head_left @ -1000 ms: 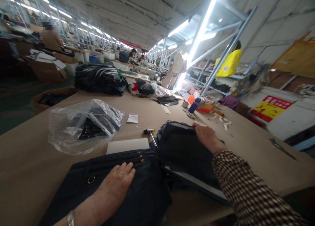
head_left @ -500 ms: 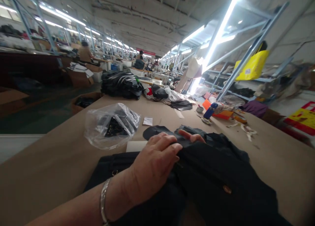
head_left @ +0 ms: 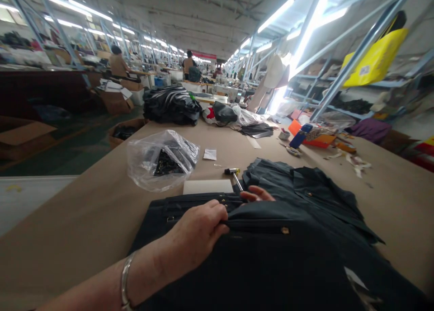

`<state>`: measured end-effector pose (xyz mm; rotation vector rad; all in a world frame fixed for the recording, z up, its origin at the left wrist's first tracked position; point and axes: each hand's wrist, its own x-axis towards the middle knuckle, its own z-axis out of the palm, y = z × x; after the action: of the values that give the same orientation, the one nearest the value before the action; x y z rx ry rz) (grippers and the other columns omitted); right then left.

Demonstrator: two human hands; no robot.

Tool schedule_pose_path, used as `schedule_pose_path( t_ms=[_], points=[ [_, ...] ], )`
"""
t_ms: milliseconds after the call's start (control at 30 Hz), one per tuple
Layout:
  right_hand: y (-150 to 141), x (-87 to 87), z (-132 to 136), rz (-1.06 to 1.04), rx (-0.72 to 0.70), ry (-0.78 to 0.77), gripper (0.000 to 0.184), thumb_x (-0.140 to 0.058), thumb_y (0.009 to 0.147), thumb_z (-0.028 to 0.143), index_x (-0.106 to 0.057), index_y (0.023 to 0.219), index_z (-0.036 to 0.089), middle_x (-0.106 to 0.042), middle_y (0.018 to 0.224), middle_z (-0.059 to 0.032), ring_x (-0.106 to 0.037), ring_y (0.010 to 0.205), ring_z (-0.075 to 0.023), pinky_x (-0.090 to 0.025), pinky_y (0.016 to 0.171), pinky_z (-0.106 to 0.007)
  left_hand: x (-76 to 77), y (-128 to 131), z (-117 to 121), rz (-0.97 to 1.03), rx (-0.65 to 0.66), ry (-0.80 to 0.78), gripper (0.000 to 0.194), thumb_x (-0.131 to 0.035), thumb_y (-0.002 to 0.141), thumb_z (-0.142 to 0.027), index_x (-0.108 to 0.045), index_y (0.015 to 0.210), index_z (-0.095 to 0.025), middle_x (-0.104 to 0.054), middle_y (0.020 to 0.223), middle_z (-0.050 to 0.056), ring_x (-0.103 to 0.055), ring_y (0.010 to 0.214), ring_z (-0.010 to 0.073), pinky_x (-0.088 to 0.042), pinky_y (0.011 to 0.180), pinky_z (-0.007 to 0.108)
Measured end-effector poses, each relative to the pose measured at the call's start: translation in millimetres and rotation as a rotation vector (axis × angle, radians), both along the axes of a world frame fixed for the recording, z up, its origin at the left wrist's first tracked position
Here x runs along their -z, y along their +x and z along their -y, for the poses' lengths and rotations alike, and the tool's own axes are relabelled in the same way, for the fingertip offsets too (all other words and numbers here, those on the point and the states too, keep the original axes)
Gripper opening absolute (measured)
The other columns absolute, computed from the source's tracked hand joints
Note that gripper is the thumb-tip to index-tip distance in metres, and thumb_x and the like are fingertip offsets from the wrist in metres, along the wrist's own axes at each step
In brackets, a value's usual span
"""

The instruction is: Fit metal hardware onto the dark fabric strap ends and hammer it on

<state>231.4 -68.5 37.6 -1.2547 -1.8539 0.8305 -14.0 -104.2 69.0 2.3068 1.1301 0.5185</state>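
My left hand point(head_left: 200, 229), with a silver bangle on its wrist, pinches the upper edge of a dark fabric panel point(head_left: 264, 266). A zipper with a gold-coloured pull point(head_left: 285, 230) runs along this panel. Behind the same edge, the fingers of my right hand point(head_left: 258, 193) show at the panel; its thumb and palm are hidden under the cloth. Another dark piece with small metal fittings point(head_left: 159, 211) lies beneath, to the left. Just beyond my right fingers rests a small hammer point(head_left: 238, 180) with a black and yellow head.
More dark panels point(head_left: 325, 198) are piled on the right. A white board point(head_left: 203, 187), a clear plastic bag point(head_left: 142, 166) of black parts and a paper slip point(head_left: 210, 154) lie ahead. Scissors point(head_left: 293, 151) and an orange box point(head_left: 318, 140) sit farther right. People work in the background.
The zippered panel has come left and down over the lower dark piece, my left hand moving with it. The hammer now shows on the table. The camera view has shifted slightly.
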Motion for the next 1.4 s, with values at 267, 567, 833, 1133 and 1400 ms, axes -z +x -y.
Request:
schedule_pose_path(
  t_ms=[267, 567, 833, 1133, 1400],
  points=[
    [8.2, -76.7, 85.1, 0.500, -0.169, 0.579, 0.026, -0.061, 0.084, 0.021, -0.064, 0.109, 0.028, -0.070, 0.102, -0.0045, -0.063, 0.098, -0.0222, -0.051, 0.086, -0.036, -20.8, -5.2, 30.1, -0.107, 0.075, 0.013, 0.007, -0.046, 0.088, -0.018, -0.050, 0.082, -0.020, -0.060, 0.084, -0.002, -0.054, 0.068, 0.0117, -0.038, 0.062, 0.024],
    [4.9, -67.7, 59.8, 0.352, -0.329, -0.166, 0.021, -0.062, 0.083, 0.038, -0.066, 0.098, 0.024, -0.067, 0.081, 0.0001, -0.061, 0.071, -0.0148, -0.047, 0.062, -0.021, -50.9, -44.8, 34.0, -0.086, -0.045, -0.158, 0.015, -0.046, 0.088, -0.029, -0.055, 0.077, -0.023, -0.059, 0.067, -0.006, -0.054, 0.060, 0.0086, -0.038, 0.055, 0.018],
    [-26.8, 50.6, -23.7, 0.479, -0.122, -0.261, 0.025, -0.052, 0.087, 0.031, -0.064, 0.072, 0.015, -0.057, 0.063, 0.0012, -0.049, 0.059, -0.0108, -0.036, 0.055, -0.022, 55.1, -49.5, -42.0, -0.518, -0.225, -0.075, 0.026, -0.043, 0.091, -0.037, -0.061, 0.083, -0.021, -0.070, 0.084, 0.005, -0.066, 0.082, 0.0210, -0.046, 0.073, 0.029],
    [-35.7, 72.5, -34.6, 0.702, -0.062, -0.088, 0.025, -0.049, 0.090, 0.029, -0.066, 0.077, 0.017, -0.068, 0.084, -0.0066, -0.061, 0.078, -0.0159, -0.041, 0.072, -0.024, 73.1, -40.5, -52.4, -0.662, -0.251, -0.044, 0.029, -0.041, 0.091, -0.037, -0.063, 0.090, -0.018, -0.070, 0.086, 0.010, -0.068, 0.080, 0.0254, -0.050, 0.071, 0.035],
    [-40.0, 65.8, -33.4, 0.811, -0.056, -0.076, 0.025, -0.053, 0.088, 0.033, -0.069, 0.079, 0.016, -0.070, 0.083, -0.0070, -0.064, 0.078, -0.0181, -0.046, 0.071, -0.026, 85.5, 0.1, -20.2, -0.651, -0.003, 0.308, 0.053, -0.034, 0.082, 0.000, -0.061, 0.121, -0.023, -0.060, 0.127, 0.010, -0.054, 0.116, 0.0296, -0.045, 0.095, 0.046]
  ],
)
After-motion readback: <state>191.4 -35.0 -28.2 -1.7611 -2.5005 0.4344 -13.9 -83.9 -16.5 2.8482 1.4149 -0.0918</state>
